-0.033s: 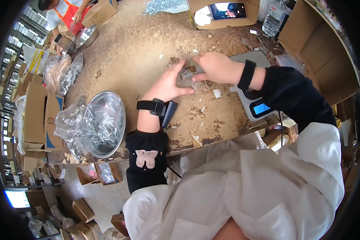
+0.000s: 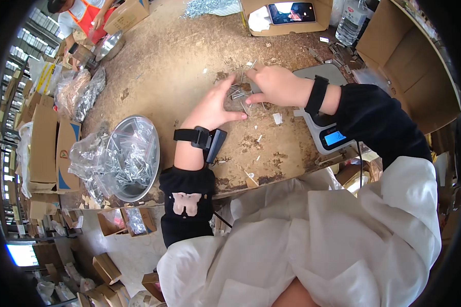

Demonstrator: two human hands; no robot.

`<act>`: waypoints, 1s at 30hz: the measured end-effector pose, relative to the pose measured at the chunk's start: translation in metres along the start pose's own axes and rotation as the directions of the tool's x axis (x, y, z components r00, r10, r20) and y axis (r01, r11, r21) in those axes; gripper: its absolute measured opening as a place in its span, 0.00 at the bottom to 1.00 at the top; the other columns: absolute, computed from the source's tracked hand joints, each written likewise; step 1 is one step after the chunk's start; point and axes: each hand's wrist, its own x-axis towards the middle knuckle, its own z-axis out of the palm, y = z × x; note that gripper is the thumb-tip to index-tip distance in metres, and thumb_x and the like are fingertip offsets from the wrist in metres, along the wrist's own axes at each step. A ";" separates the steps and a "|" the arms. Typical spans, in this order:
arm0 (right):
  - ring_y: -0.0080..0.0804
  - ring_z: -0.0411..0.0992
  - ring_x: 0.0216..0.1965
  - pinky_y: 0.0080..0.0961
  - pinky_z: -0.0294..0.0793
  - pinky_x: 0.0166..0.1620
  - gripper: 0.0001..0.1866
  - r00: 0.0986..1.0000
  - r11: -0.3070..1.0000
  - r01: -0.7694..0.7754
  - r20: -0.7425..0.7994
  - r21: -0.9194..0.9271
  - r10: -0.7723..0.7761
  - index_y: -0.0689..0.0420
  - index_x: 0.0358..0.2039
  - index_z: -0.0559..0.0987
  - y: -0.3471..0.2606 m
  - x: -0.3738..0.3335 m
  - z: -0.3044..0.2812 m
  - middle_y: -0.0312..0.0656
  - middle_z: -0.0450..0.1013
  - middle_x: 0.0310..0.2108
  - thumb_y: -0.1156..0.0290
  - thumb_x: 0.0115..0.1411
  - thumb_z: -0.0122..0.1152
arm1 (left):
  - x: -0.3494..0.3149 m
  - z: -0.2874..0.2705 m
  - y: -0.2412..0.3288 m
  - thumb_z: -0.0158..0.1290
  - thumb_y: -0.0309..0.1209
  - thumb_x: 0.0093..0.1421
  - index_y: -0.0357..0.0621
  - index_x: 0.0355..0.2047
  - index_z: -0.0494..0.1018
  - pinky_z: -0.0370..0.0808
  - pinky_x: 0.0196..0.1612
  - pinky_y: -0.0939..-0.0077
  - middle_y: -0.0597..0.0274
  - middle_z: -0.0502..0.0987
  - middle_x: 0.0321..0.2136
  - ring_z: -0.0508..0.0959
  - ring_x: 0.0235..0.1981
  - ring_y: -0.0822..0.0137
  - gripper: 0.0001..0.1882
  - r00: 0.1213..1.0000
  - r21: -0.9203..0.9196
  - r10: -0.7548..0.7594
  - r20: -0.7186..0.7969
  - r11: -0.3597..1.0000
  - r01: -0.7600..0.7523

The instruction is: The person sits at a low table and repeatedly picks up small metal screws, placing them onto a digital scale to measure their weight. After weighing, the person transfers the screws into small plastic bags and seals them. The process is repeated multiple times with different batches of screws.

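Observation:
A small pile of thin silver screws (image 2: 237,95) lies on the worn brown tabletop between my two hands. My left hand (image 2: 216,106) rests at the pile's left side, thumb and fingers spread apart around it. From the right, my right hand (image 2: 275,86) reaches over the pile, with a gap between its bent fingers and its thumb; the thumb is near the screws. I see nothing gripped in either hand. Some screws are partly hidden by the fingers. Right of the pile stands a grey digital scale (image 2: 317,134), its small blue display lit, partly under my right forearm.
A metal bowl (image 2: 158,165) with clear bags of screws stands at the left. A phone (image 2: 292,13) sits in a cardboard tray (image 2: 264,33) at the back. An open carton (image 2: 412,66) and water jug (image 2: 351,23) stand right. Another person (image 2: 84,18) works at the far left.

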 end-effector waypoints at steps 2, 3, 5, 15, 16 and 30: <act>0.56 0.75 0.43 0.42 0.77 0.44 0.35 0.997 0.999 -0.027 0.077 -0.022 0.029 0.69 0.53 0.68 -0.003 -0.005 -0.006 0.61 0.70 0.44 0.55 0.54 0.68 | -0.001 -0.001 0.006 0.73 0.42 0.41 0.34 0.64 0.61 0.62 0.65 0.62 0.42 0.70 0.56 0.66 0.62 0.50 0.53 0.993 0.141 -0.032 -0.109 0.989 0.048; 0.57 0.75 0.44 0.42 0.77 0.45 0.38 0.992 0.999 -0.041 0.115 -0.034 0.045 0.69 0.56 0.66 -0.004 -0.007 -0.009 0.62 0.68 0.47 0.55 0.55 0.68 | -0.001 0.000 0.006 0.74 0.42 0.40 0.34 0.62 0.63 0.64 0.63 0.62 0.43 0.71 0.53 0.69 0.59 0.51 0.52 0.991 0.241 -0.054 -0.120 0.967 0.082; 0.58 0.74 0.45 0.41 0.76 0.46 0.43 0.978 1.000 -0.003 0.209 -0.003 0.003 0.68 0.63 0.57 -0.006 -0.012 -0.019 0.63 0.66 0.50 0.59 0.55 0.68 | -0.004 0.001 0.002 0.75 0.42 0.38 0.35 0.59 0.67 0.69 0.58 0.61 0.46 0.75 0.46 0.74 0.53 0.52 0.50 0.982 0.439 -0.108 -0.157 0.883 0.167; 0.61 0.70 0.52 0.39 0.72 0.54 0.49 0.955 0.989 -0.010 0.294 0.148 -0.034 0.64 0.68 0.50 -0.007 0.022 -0.003 0.64 0.62 0.52 0.75 0.51 0.69 | 0.023 0.013 -0.005 0.70 0.29 0.45 0.37 0.38 0.78 0.75 0.35 0.69 0.58 0.77 0.24 0.79 0.28 0.62 0.20 0.988 -0.013 -0.136 -0.067 0.991 0.135; 0.60 0.69 0.52 0.39 0.72 0.54 0.48 0.952 0.991 0.013 0.302 0.132 -0.052 0.64 0.67 0.51 -0.009 0.026 -0.003 0.64 0.63 0.53 0.75 0.51 0.69 | 0.022 0.012 -0.009 0.69 0.27 0.46 0.36 0.37 0.78 0.75 0.34 0.71 0.59 0.78 0.24 0.79 0.27 0.64 0.18 0.987 -0.015 -0.137 -0.079 0.991 0.137; 0.25 0.71 0.43 0.20 0.73 0.44 0.37 0.928 0.491 -0.309 0.372 0.814 -0.032 0.66 0.61 0.64 0.007 -0.002 -0.023 0.43 0.71 0.46 0.77 0.51 0.68 | 0.016 0.016 0.014 0.57 0.18 0.60 0.33 0.42 0.80 0.78 0.44 0.77 0.57 0.81 0.38 0.82 0.39 0.69 0.09 0.976 -0.456 0.014 -0.219 0.882 -0.116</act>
